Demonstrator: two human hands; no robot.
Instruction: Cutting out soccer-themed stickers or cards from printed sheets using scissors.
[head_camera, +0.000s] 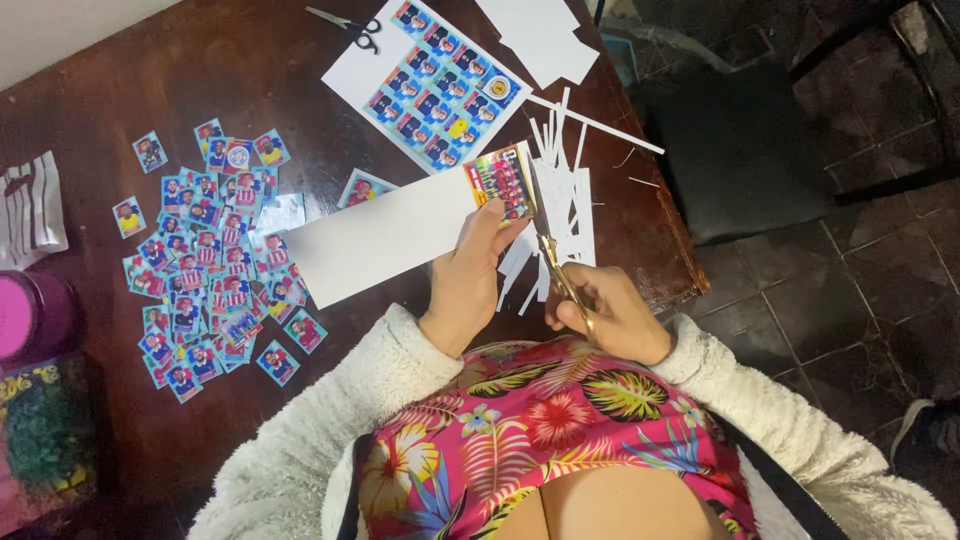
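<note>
At the centre of the frame, over a dark wooden table (250, 70), the person's left hand (470, 275) pinched a white paper strip (385, 238) bearing a colourful sticker (503, 180). The right hand (610, 315), closed around gold scissors (555, 260), seemed mid-trim; the blades next needed lining up along the sticker's edge, beside white offcuts (565, 200).

Dark wooden table (250, 70), black chair (740, 150) on dim, perhaps stone-tiled floor (840, 300).
</note>
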